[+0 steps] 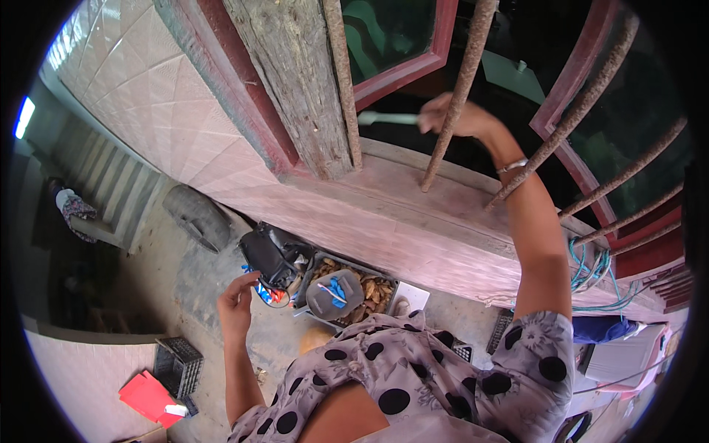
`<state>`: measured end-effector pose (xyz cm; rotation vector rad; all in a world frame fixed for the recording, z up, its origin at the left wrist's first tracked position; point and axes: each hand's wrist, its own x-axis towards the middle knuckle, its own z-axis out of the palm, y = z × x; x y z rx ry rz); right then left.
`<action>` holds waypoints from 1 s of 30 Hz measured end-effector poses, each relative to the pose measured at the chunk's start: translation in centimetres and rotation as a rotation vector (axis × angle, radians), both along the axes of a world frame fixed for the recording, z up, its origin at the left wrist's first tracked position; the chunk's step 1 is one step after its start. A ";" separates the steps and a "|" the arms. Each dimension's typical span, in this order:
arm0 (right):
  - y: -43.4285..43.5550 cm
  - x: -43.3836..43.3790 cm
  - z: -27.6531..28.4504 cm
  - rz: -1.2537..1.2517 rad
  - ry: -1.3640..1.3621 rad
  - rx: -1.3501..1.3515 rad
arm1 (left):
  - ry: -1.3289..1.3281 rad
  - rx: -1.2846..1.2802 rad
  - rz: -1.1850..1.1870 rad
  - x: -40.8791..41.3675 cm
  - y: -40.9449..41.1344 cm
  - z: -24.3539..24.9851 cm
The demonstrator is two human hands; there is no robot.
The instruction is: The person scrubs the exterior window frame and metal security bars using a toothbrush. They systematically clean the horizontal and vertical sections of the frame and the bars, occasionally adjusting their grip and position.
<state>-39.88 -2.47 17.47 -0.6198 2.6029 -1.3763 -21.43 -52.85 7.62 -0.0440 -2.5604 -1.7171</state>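
Observation:
My right hand [451, 117] reaches between rusty window bars [462, 83] at the upper right, its fingers closed on a slim pale handled tool [390, 118], blurred, its kind unclear. The tool points left, towards a weathered wooden post [299, 83]. One bar passes in front of the hand. A silver bracelet is on that wrist. My left hand [238, 302] is raised at the lower left, holding nothing, fingers bent and partly apart. Beyond it on the floor lie a black bag [268, 257] and a crate of brownish roots or tubers [378, 290], with a grey lid or tub [327, 304] on top.
A pink-tiled wall and window sill [388, 183] run across the middle. Red-framed window panes [399, 72] stand open behind the bars. A tyre [196, 219] leans at the wall. Black plastic crates [180, 365] and red sheets [149, 398] lie lower left; teal rope [595, 274] hangs right.

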 end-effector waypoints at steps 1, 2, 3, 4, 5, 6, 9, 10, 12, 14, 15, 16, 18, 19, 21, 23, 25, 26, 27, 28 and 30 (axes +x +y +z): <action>-1.4 0.4 0.1 0.068 -0.256 0.033 | 0.027 0.013 -0.026 -0.4 0.9 0.3; -0.4 1.1 -0.2 0.043 -0.363 0.175 | 0.055 0.026 -0.054 -0.6 1.4 0.5; 1.0 1.8 -0.7 0.021 -0.474 0.319 | 0.045 0.051 -0.065 -0.5 1.1 0.2; 1.0 3.7 1.7 -0.162 -0.490 0.446 | 0.025 0.078 -0.057 0.1 0.4 -0.5; 3.9 4.4 2.0 -0.146 -0.402 0.560 | 0.014 0.105 -0.065 0.4 -0.2 -1.1; 4.7 5.2 2.5 -0.232 -0.288 0.686 | -0.003 0.115 -0.073 0.5 -0.9 -1.8; 2.9 7.4 3.1 -0.348 -0.034 0.449 | -0.037 0.123 -0.114 0.1 -1.0 -2.7; 1.4 7.9 2.4 -0.286 -0.156 0.464 | -0.041 0.113 -0.132 -0.3 0.1 -1.7; 0.7 9.6 1.9 -0.311 -0.493 0.448 | -0.042 0.100 -0.152 -0.4 0.2 -1.2; 4.2 12.0 1.0 -0.406 -0.288 0.526 | -0.030 0.107 -0.162 -0.1 -0.8 -1.6; 4.4 12.9 1.2 -0.460 -0.197 0.630 | -0.044 0.123 -0.154 0.0 -1.3 -2.4; 4.9 13.4 0.3 -0.495 0.062 0.714 | -0.066 0.129 -0.160 -0.1 -2.2 -2.9; 4.5 13.0 0.8 -0.648 0.249 0.767 | -0.059 0.109 -0.170 -0.4 -2.5 -3.0; 4.1 13.3 0.4 -0.619 0.048 0.628 | -0.052 0.105 -0.195 -0.6 -1.9 -2.6; 3.3 14.1 -0.7 -0.542 -0.337 0.337 | -0.035 0.101 -0.240 -0.8 -1.0 -2.0; 0.7 15.9 1.6 -0.625 -0.375 0.544 | -0.096 0.099 -0.237 -0.6 -2.1 -2.7; 0.7 18.3 2.0 -0.663 -0.258 0.640 | -0.149 0.075 -0.235 -0.2 -3.4 -3.5; 2.1 19.1 0.0 -0.664 0.059 0.781 | -0.142 0.075 -0.227 0.0 -4.0 -4.0; 1.6 19.3 0.1 -0.738 0.105 0.806 | -0.135 0.078 -0.216 0.3 -4.3 -4.3; 0.9 19.4 0.5 -0.811 0.151 0.830 | -0.128 0.080 -0.203 0.5 -4.5 -4.5; 0.0 20.1 0.1 -0.853 0.124 0.731 | -0.142 0.137 -0.205 0.7 -4.4 -4.8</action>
